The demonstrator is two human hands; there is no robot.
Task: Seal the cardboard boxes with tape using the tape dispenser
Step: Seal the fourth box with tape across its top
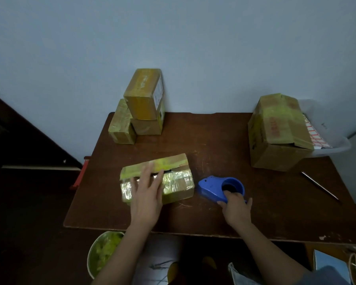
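A flat cardboard box (pixel 173 177) covered in yellowish tape lies on the brown table (pixel 214 145), its far flap slightly raised. My left hand (pixel 147 194) rests flat on its top with fingers straight, pressing the flaps down. To its right sits a blue tape dispenser (pixel 214 187). My right hand (pixel 235 206) grips the dispenser's near end, fingers curled round its rim. The dispenser rests on the table, a short gap from the box.
A stack of three taped boxes (pixel 140 108) stands at the back left. A larger box (pixel 277 132) with loose flaps sits back right, beside a white bin (pixel 335 142). A metal rod (pixel 321 186) lies near the right edge. A bucket (pixel 103 254) stands below the table's front.
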